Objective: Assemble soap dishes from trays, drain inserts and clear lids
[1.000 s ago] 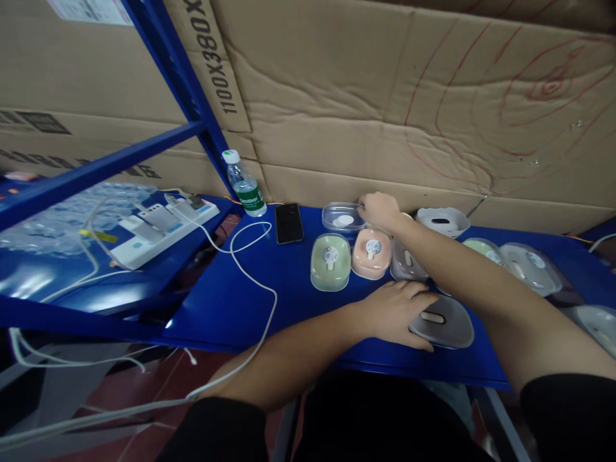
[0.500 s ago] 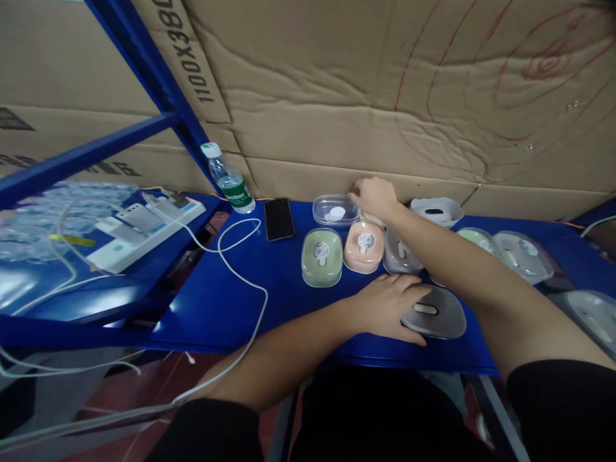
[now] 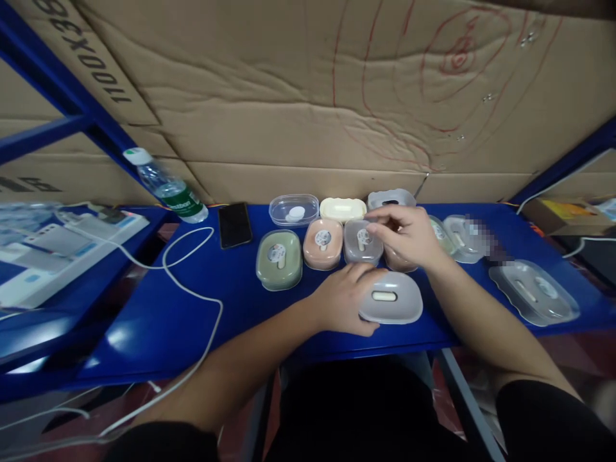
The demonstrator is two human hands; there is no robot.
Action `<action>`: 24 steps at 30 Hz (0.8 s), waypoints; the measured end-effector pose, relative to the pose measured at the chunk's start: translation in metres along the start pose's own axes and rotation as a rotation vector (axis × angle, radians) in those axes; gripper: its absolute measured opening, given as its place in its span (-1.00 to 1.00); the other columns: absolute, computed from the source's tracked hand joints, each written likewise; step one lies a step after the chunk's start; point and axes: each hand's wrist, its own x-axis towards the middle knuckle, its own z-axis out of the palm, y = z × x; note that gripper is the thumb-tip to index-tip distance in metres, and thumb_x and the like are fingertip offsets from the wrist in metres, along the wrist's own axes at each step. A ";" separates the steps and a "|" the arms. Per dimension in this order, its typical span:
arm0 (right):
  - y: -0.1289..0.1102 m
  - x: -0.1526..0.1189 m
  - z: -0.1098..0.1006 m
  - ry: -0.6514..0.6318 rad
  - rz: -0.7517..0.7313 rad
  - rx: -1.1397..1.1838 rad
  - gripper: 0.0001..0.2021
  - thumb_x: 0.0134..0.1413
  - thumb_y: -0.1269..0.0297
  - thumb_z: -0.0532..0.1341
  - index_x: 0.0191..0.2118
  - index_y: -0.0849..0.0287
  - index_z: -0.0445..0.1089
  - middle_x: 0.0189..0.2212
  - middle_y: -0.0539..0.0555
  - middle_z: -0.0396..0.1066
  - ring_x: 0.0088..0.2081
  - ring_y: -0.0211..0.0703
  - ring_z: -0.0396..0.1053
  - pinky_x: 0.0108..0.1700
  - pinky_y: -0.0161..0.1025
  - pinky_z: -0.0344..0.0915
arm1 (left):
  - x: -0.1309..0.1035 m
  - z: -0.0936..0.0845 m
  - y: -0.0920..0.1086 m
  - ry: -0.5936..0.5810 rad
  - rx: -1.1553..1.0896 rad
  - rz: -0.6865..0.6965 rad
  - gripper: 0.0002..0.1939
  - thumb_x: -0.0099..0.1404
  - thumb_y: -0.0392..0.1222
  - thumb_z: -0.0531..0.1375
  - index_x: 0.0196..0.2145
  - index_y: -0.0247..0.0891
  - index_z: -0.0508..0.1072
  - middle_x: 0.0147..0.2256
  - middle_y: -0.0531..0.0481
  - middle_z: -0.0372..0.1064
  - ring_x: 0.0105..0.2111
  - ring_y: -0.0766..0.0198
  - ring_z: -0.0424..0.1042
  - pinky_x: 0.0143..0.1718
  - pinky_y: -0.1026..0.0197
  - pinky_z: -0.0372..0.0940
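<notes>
My left hand [image 3: 347, 298] grips the left end of a grey oval box [image 3: 402, 300] with a light bar in its lid, close to the shelf's front edge. My right hand [image 3: 407, 234] hovers behind it with thumb and fingertips near each other, above the boxes; whether they hold something small I cannot make out. A lidded grey box [image 3: 362, 242], a pink box [image 3: 323, 244] and a green box [image 3: 280, 260] stand in a row. Behind them are a cream tray [image 3: 343, 210], a clear tray [image 3: 287, 210] with a white disc, and a grey tray [image 3: 397, 197].
More lidded boxes [image 3: 539, 294] stand on the right of the blue shelf [image 3: 226, 333]. At the left are a phone [image 3: 235, 224], a water bottle [image 3: 176, 194], a white cable and a power strip [image 3: 72, 256]. Cardboard [image 3: 269, 96] rises behind.
The view has shifted right. My right hand has come back from the rear trays toward me, uncovering the cream tray. My left hand is still at the grey box, which now sits slightly raised or tilted.
</notes>
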 end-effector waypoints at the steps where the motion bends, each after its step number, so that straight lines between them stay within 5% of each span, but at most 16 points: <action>1: 0.004 -0.006 -0.008 0.058 0.000 0.039 -0.63 0.21 -0.21 0.40 -0.13 -0.04 0.69 -0.45 0.01 0.59 -0.45 -0.06 0.46 -0.32 -0.08 0.40 | 0.000 -0.004 0.000 0.042 -0.015 0.003 0.04 0.06 0.04 0.49 0.44 -0.20 0.31 0.28 -0.31 0.40 0.27 -0.31 0.47 0.32 -0.27 0.42; 6: 0.032 -0.018 -0.028 0.370 0.099 0.169 -0.25 0.27 -0.59 0.07 0.02 -0.05 0.64 -0.38 0.11 0.60 -0.44 -0.03 0.48 -0.33 -0.04 0.44 | 0.001 -0.018 -0.014 0.405 -0.127 -0.007 0.07 0.10 0.09 0.55 0.47 -0.09 0.25 0.31 -0.25 0.38 0.32 -0.32 0.41 0.39 -0.36 0.31; 8: 0.039 -0.019 -0.022 0.287 0.080 0.240 -0.09 0.24 -0.67 -0.05 0.18 -0.02 0.58 -0.21 0.16 0.65 -0.32 -0.01 0.56 -0.24 -0.03 0.50 | 0.001 -0.016 -0.026 0.576 -0.204 -0.014 0.11 0.15 0.17 0.56 0.50 -0.04 0.19 0.36 -0.25 0.31 0.37 -0.30 0.35 0.43 -0.37 0.24; 10: 0.042 -0.022 -0.007 0.079 -0.018 0.290 -0.02 0.14 -0.70 0.09 0.30 0.01 0.51 0.01 0.22 0.66 -0.09 0.10 0.62 -0.05 0.03 0.55 | 0.002 -0.009 -0.035 0.677 -0.283 -0.020 0.14 0.19 0.24 0.56 0.54 0.01 0.12 0.38 -0.25 0.25 0.39 -0.26 0.33 0.45 -0.34 0.21; 13: 0.039 -0.027 0.020 -0.194 -0.151 0.348 0.04 0.02 -0.61 0.34 0.42 0.03 0.40 0.23 0.26 0.57 0.16 0.25 0.56 0.16 0.14 0.52 | 0.004 0.000 -0.040 0.701 -0.373 -0.009 0.15 0.24 0.32 0.52 0.56 0.07 0.04 0.39 -0.25 0.22 0.39 -0.22 0.34 0.43 -0.30 0.25; 15: 0.035 -0.031 0.034 -0.259 -0.167 0.439 0.03 0.08 -0.54 0.36 0.50 0.01 0.29 0.28 0.25 0.53 0.21 0.25 0.54 0.21 0.16 0.50 | 0.005 0.003 -0.039 0.679 -0.417 -0.007 0.14 0.27 0.36 0.49 0.57 0.10 0.03 0.40 -0.24 0.20 0.40 -0.21 0.33 0.42 -0.28 0.29; 18: 0.031 -0.036 0.045 -0.221 -0.135 0.509 -0.01 0.17 -0.45 0.37 0.54 -0.01 0.22 0.27 0.24 0.52 0.22 0.22 0.53 0.23 0.17 0.50 | 0.007 0.001 -0.038 0.674 -0.441 -0.049 0.17 0.23 0.40 0.50 0.57 0.09 0.04 0.41 -0.24 0.20 0.42 -0.23 0.31 0.42 -0.28 0.30; 24: 0.035 -0.039 0.040 -0.118 -0.089 0.444 -0.12 0.17 -0.56 0.23 0.33 0.03 0.46 0.15 0.22 0.58 0.08 0.21 0.55 0.10 0.14 0.55 | 0.006 0.001 -0.043 0.739 -0.578 -0.100 0.07 0.26 0.41 0.47 0.53 0.13 0.11 0.35 -0.20 0.32 0.35 -0.19 0.42 0.34 -0.27 0.40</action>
